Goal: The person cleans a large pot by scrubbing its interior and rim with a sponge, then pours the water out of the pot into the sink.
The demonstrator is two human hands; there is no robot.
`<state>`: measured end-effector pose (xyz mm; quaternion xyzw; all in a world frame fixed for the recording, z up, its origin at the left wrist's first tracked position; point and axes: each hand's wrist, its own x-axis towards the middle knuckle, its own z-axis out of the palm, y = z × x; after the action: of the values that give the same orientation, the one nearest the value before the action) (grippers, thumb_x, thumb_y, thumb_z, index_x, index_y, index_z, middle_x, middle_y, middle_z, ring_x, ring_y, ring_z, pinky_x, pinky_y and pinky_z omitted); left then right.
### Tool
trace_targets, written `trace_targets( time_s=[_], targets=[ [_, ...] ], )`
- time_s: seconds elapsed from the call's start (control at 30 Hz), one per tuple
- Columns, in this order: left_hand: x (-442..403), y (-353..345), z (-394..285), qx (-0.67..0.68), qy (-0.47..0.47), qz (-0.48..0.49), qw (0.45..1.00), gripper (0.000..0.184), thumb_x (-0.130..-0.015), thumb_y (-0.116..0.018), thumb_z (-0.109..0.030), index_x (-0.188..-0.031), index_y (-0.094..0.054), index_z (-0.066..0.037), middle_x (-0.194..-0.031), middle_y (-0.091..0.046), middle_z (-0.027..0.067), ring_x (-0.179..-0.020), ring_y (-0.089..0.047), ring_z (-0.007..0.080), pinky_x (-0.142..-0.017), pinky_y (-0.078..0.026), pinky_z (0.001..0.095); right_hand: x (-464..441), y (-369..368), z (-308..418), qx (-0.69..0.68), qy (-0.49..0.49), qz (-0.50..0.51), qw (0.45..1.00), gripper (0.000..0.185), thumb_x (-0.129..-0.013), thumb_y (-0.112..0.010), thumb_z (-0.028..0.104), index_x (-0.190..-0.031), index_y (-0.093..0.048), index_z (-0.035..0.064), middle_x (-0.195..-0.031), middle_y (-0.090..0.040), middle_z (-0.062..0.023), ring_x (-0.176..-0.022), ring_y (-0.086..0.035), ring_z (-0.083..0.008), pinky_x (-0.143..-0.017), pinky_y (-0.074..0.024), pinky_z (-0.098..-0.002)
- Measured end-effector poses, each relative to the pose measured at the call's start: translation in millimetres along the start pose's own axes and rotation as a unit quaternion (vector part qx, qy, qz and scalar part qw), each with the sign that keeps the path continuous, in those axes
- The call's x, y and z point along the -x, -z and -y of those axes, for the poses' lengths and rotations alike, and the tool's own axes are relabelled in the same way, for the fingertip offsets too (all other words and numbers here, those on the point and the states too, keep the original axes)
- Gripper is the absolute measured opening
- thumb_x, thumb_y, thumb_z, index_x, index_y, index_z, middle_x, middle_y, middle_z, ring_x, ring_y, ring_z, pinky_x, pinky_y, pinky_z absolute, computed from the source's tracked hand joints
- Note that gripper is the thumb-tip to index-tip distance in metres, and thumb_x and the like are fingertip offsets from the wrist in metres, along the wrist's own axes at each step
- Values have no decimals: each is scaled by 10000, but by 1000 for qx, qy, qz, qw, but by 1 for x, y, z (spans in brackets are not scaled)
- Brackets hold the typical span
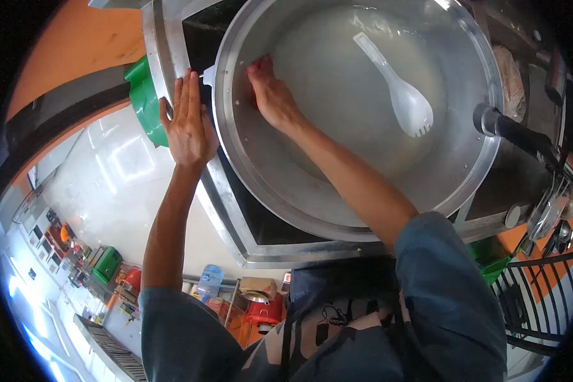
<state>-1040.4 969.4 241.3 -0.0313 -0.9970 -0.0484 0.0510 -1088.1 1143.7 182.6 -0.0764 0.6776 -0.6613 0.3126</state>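
Observation:
A large round metal pot holds shallow cloudy water. My right hand is inside it, by the left inner wall, with its fingers curled. Something reddish shows at the fingertips, but I cannot make out whether it is a held thing. My left hand is stretched flat, fingers extended, on the metal counter edge just outside the pot's rim. A white plastic serving spoon with a toothed tip lies in the pot, to the right of my right hand.
A black-handled tool or tap reaches over the pot's right rim. Something green hangs at the counter's left edge. Utensils and a black rack are at lower right. A water jug stands on the floor side.

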Motion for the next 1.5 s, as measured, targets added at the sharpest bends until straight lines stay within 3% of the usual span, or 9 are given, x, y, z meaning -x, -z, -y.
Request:
trace_targets(
  time_s=[0.17,0.33,0.43,0.73,0.9,1.07,1.17,1.3,1.5],
  targets=[
    [-3,0,-1,-8,-2,-4,1000,618,-865,-442,-45,-1470,-331,-104,-1485,-397,74,-1391,-341,272,-1129,-139,558,8,-39,-22,113,67,-181,975,744,-987,-198,571,-1381,-309,-50,-1329,-449,-317,-1260,-461,-360,-1014,-362,-418],
    [-4,-6,3,-20,-20,-21,999,619,-875,-435,-48,-1479,-314,-116,-1481,-405,63,-1392,-342,258,-1129,-147,558,-20,20,35,-10,-59,-32,998,354,-1015,-265,241,-1162,-443,-27,-1403,-329,-344,-1356,-306,-423,-1105,-316,-460],
    [1,-12,13,-10,-40,-37,998,620,-887,-444,-73,-1486,-302,-152,-1472,-420,46,-1386,-353,243,-1126,-160,565,6,-25,-12,144,148,-155,966,349,-1015,-267,239,-1129,-445,-38,-1302,-446,-307,-1225,-462,-398,-992,-401,-482],
    [4,-6,11,-16,-37,-41,998,474,-948,-415,-146,-1420,-381,-111,-1411,-455,133,-1332,-407,273,-1105,-259,503,121,2,-8,78,-127,153,977,639,-989,-304,558,-1115,-634,25,-1041,-653,-152,-968,-590,-248,-884,-415,-343],
    [5,-1,7,11,20,-4,1000,491,-916,-378,-57,-1407,-401,-57,-1416,-462,149,-1354,-384,304,-1143,-192,492,208,165,8,364,-330,478,728,309,-969,-462,297,-1111,-646,94,-1238,-597,-155,-1130,-564,-322,-955,-432,-379],
    [5,-1,5,-39,38,7,998,495,-905,-400,-42,-1399,-413,-60,-1438,-443,120,-1378,-353,251,-1159,-181,456,203,225,24,615,-244,463,590,296,-932,-481,260,-1048,-651,49,-1168,-618,-171,-1036,-602,-326,-909,-463,-407],
    [5,1,0,-19,46,-9,999,480,-909,-404,-41,-1388,-427,-55,-1439,-444,106,-1381,-347,237,-1170,-164,453,211,166,-18,447,-283,426,734,330,-929,-442,246,-1104,-636,45,-1196,-595,-201,-1088,-575,-367,-938,-450,-437],
    [6,4,-4,2,53,-11,999,448,-930,-397,-61,-1376,-444,-51,-1439,-447,89,-1385,-339,223,-1179,-156,454,213,198,-18,552,-185,399,709,347,-884,-454,256,-944,-683,2,-976,-652,-260,-878,-651,-408,-814,-499,-503],
    [5,-5,3,-52,51,-44,996,420,-983,-371,-170,-1389,-441,-85,-1447,-440,66,-1381,-344,209,-1180,-174,452,194,208,-6,670,-322,483,463,362,-923,-420,258,-1219,-612,178,-1120,-645,-152,-1053,-594,-360,-938,-458,-447]
  ],
)
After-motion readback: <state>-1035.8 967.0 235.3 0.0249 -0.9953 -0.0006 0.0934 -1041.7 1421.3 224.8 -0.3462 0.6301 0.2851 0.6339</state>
